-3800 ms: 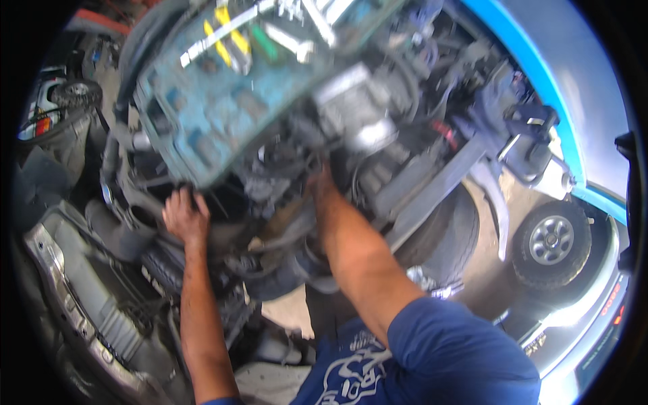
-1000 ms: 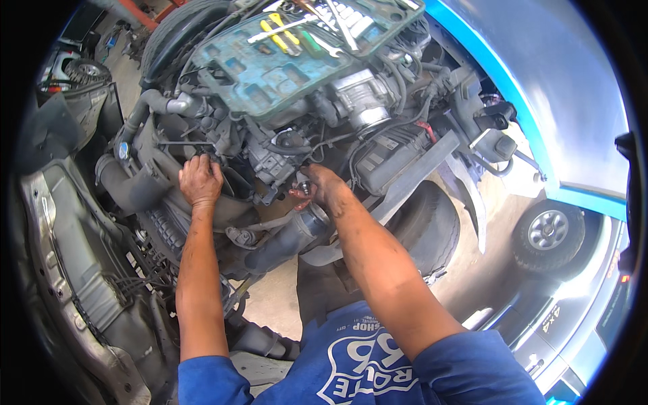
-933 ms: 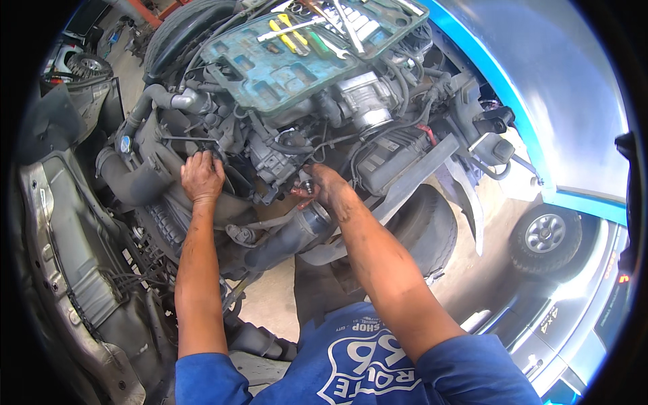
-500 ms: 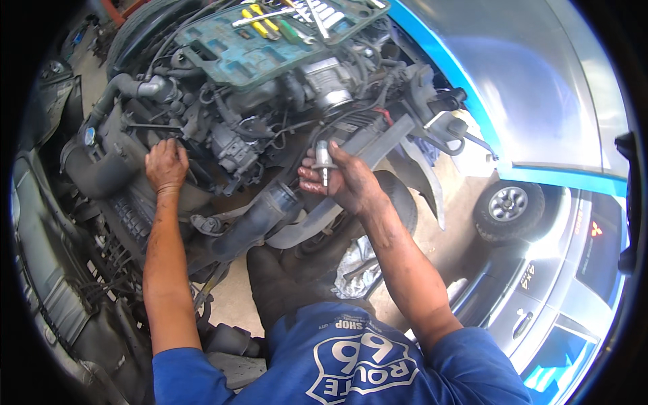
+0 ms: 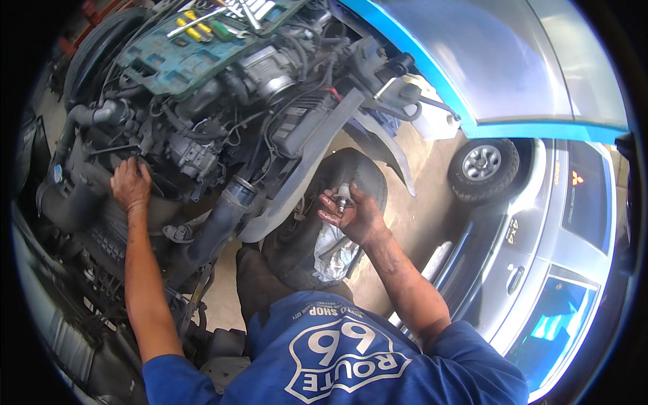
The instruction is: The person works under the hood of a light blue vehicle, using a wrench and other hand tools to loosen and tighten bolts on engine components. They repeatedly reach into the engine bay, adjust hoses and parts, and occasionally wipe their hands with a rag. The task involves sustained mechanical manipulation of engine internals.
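Note:
My left hand (image 5: 131, 185) rests palm down on the black shroud in the engine bay, fingers a little bent over its edge and nothing visible in them. Over by the tyre (image 5: 361, 172), palm turned up, my right hand (image 5: 363, 217) is closed round a small metal part (image 5: 343, 196). This part is silver and cylindrical, with a wider collar and a thin stem. A thick black pipe (image 5: 219, 219) with a metal clamp runs between my two hands. My right fingertips look stained.
A green moulded tool tray (image 5: 172, 64) lies on the engine, carrying wrenches and yellow-handled screwdrivers (image 5: 199, 30). A dark curved fender bracket (image 5: 307, 162) juts out near my right hand. Crumpled silvery sheeting (image 5: 331, 253) lies low by the tyre. A grey vehicle (image 5: 499, 270) stands at right.
My view has shifted, so the engine bay sits further left. My right hand has moved with the metal part away from the engine, toward the tyre. My left hand stays on the shroud.

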Demonstrator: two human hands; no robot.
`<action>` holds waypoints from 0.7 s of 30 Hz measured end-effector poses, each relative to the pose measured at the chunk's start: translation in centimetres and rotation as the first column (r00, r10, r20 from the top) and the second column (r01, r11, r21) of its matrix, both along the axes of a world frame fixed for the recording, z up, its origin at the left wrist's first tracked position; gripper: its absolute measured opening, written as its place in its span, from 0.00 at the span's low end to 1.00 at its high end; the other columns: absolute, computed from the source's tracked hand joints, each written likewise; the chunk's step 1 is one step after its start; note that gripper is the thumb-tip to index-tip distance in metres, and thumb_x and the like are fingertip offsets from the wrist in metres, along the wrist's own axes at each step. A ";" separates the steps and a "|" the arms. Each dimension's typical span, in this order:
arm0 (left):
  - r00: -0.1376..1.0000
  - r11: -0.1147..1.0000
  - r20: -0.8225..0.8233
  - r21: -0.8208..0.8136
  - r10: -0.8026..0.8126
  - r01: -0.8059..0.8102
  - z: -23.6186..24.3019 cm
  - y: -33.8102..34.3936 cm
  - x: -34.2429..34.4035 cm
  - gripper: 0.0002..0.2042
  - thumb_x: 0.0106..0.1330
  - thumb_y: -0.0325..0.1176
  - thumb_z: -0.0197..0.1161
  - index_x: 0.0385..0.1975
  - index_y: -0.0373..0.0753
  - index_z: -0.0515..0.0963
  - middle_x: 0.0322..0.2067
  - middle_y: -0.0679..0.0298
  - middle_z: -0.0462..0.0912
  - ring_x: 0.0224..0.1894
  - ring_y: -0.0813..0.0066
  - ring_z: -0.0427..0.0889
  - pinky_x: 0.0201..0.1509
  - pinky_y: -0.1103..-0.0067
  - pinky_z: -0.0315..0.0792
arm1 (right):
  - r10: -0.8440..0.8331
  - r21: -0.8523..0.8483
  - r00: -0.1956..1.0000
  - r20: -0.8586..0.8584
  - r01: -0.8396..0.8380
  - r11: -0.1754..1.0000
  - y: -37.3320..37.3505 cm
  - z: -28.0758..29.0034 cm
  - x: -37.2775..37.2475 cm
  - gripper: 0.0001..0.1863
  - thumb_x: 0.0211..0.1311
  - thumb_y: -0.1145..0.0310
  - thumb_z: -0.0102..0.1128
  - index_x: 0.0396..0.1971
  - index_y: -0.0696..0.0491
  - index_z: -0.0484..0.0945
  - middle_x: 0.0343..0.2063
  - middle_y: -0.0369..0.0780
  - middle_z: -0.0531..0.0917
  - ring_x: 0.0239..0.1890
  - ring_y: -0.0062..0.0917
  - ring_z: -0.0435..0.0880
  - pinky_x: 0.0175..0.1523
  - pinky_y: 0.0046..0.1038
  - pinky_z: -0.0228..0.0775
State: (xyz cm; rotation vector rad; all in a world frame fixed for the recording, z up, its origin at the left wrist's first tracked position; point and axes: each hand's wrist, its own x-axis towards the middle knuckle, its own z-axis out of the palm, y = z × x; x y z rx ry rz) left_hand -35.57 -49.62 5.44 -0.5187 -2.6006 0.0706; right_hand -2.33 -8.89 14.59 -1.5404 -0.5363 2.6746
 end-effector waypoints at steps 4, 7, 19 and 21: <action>0.999 0.997 0.035 -0.078 -0.003 0.006 -0.5 -0.8 -0.5 0.11 0.64 0.42 0.62 0.43 0.49 0.84 0.36 0.68 0.82 0.43 0.65 0.81 0.45 0.66 0.72 | -0.205 -0.014 0.975 0.089 0.207 0.978 0.4 0.6 4.1 0.19 0.83 0.54 0.35 0.52 0.55 0.67 0.49 0.50 0.78 0.57 0.44 0.82 0.61 0.57 0.76; 0.966 0.994 0.238 0.014 0.102 -0.108 0.9 0.2 0.1 0.14 0.67 0.44 0.62 0.47 0.47 0.84 0.41 0.66 0.86 0.47 0.63 0.83 0.48 0.66 0.74 | -0.299 -0.028 0.952 0.064 0.301 0.953 1.9 0.7 8.5 0.18 0.83 0.56 0.35 0.52 0.56 0.67 0.50 0.51 0.77 0.56 0.45 0.81 0.63 0.57 0.73; 0.434 0.778 0.651 0.456 -0.623 0.432 8.3 24.1 39.7 0.14 0.64 0.28 0.63 0.49 0.35 0.80 0.45 0.51 0.82 0.48 0.51 0.81 0.54 0.63 0.74 | -0.427 -0.356 0.720 -0.547 0.261 0.897 14.3 -5.7 27.5 0.26 0.81 0.51 0.39 0.53 0.59 0.77 0.45 0.46 0.85 0.50 0.40 0.86 0.49 0.50 0.83; 0.155 0.773 0.788 0.511 -0.596 0.376 6.6 27.0 43.5 0.14 0.63 0.28 0.64 0.48 0.35 0.81 0.44 0.50 0.82 0.48 0.49 0.82 0.55 0.66 0.76 | -0.454 -0.380 0.694 -0.558 0.272 0.884 15.7 -6.4 29.6 0.27 0.81 0.50 0.39 0.55 0.59 0.76 0.45 0.46 0.85 0.51 0.40 0.86 0.50 0.51 0.83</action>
